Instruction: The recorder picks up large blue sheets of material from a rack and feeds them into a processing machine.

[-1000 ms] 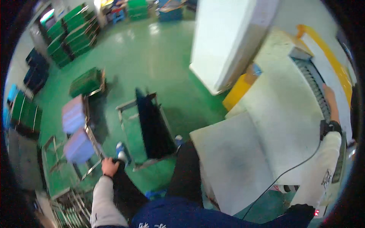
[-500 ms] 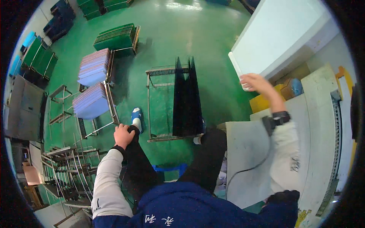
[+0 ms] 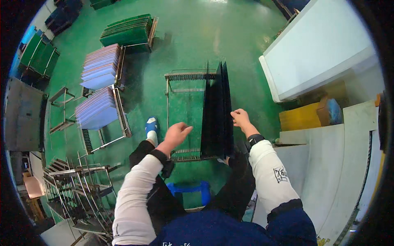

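Between my legs stands a metal slotted rack, with a few thin dark panels upright along its right side. My right hand is beside the outermost panel, with fingers bent and slightly apart; I cannot tell whether the fingertips touch the panel. Over the rack's near left part hangs my left hand, loosely open and pointing right, with nothing seen in it. Open slots show along the near and far rails, left of the panels.
To the left are racks of pale lilac panels and green panels. Bare metal frames crowd the lower left. A white cabinet-like surface, a yellow box and a pale worktop line the right. A blue stool-like frame sits below.
My left hand has left my knee and come over the rack. My right hand has swung in from the white surface to the dark panels. The view has shifted.
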Demonstrator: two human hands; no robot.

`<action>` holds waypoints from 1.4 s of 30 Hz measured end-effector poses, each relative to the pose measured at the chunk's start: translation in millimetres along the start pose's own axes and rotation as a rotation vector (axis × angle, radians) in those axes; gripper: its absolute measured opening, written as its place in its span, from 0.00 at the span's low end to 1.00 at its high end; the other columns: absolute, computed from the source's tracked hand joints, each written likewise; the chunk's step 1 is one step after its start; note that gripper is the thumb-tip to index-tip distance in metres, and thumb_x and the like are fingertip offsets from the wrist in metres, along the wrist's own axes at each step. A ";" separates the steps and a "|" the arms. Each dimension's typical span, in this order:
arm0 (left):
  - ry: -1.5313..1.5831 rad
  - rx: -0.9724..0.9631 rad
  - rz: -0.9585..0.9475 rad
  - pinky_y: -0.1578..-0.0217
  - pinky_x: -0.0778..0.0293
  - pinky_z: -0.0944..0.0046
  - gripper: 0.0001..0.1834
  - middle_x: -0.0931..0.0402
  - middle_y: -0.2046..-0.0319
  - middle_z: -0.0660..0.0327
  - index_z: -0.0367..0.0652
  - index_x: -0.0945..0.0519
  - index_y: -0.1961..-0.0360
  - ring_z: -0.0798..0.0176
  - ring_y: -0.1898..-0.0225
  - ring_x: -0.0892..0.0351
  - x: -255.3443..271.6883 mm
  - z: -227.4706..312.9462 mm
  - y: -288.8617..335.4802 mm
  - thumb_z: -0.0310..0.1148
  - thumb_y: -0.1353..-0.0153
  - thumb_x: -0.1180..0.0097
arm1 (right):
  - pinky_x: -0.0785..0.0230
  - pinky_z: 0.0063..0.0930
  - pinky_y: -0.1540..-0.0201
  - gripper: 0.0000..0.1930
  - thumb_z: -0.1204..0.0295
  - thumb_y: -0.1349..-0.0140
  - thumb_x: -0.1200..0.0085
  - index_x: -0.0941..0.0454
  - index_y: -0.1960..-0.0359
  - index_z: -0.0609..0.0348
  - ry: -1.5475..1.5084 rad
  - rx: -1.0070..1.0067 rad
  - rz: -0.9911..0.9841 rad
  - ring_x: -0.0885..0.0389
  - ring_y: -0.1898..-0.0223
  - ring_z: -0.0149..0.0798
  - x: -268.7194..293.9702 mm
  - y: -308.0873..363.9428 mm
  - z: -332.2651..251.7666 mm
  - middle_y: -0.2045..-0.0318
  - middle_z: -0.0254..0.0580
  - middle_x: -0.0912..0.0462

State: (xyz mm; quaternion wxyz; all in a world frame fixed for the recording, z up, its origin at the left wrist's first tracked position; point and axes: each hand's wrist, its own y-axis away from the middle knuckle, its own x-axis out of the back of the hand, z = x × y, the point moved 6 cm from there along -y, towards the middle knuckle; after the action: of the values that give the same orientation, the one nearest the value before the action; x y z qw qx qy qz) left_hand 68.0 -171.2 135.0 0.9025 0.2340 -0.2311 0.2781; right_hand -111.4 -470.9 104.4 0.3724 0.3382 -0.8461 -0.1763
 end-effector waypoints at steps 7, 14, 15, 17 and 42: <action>0.191 0.159 0.006 0.60 0.25 0.56 0.34 0.17 0.68 0.49 0.33 0.18 0.64 0.53 0.63 0.17 -72.2 -22.5 -79.7 0.62 0.41 0.43 | 0.27 0.40 0.63 0.21 0.54 0.43 0.37 0.22 0.66 0.63 0.165 0.070 0.152 0.19 0.65 0.45 -5.4 -24.4 28.7 0.71 0.49 0.19; 0.290 0.246 -0.098 0.58 0.25 0.55 0.35 0.18 0.65 0.44 0.31 0.18 0.63 0.47 0.61 0.18 -86.4 -41.4 -81.5 0.61 0.41 0.43 | 0.32 0.53 0.58 0.23 0.52 0.33 0.55 0.23 0.69 0.64 0.317 0.262 0.245 0.22 0.61 0.63 -13.3 -23.8 37.5 0.66 0.62 0.20; 0.254 0.168 -0.050 0.58 0.25 0.54 0.32 0.18 0.65 0.44 0.32 0.19 0.62 0.47 0.61 0.18 -81.0 -39.3 -83.0 0.59 0.40 0.44 | 0.32 0.54 0.58 0.23 0.53 0.32 0.56 0.23 0.69 0.63 0.366 0.262 0.293 0.22 0.61 0.64 -12.5 -21.6 34.9 0.66 0.62 0.20; 0.178 0.010 0.047 0.59 0.25 0.54 0.28 0.18 0.65 0.45 0.35 0.20 0.60 0.47 0.63 0.18 -70.4 -33.6 -82.1 0.54 0.37 0.46 | 0.31 0.54 0.56 0.21 0.55 0.32 0.55 0.21 0.63 0.63 0.402 0.219 0.284 0.21 0.60 0.64 -17.1 -17.7 33.2 0.64 0.62 0.18; -0.261 0.158 -0.019 0.56 0.24 0.44 0.16 0.21 0.65 0.36 0.31 0.17 0.69 0.34 0.60 0.20 -63.3 2.8 -111.1 0.35 0.47 0.49 | 0.28 0.53 0.55 0.15 0.64 0.42 0.44 0.19 0.67 0.67 0.436 0.324 0.281 0.20 0.61 0.66 -5.8 5.1 -9.3 0.67 0.65 0.18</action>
State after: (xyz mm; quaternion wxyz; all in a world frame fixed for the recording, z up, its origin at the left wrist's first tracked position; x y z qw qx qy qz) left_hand 88.2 -279.4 69.9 0.8461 0.3407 -0.3215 0.2543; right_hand -103.7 -463.7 110.4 0.5072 0.3028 -0.8018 0.0907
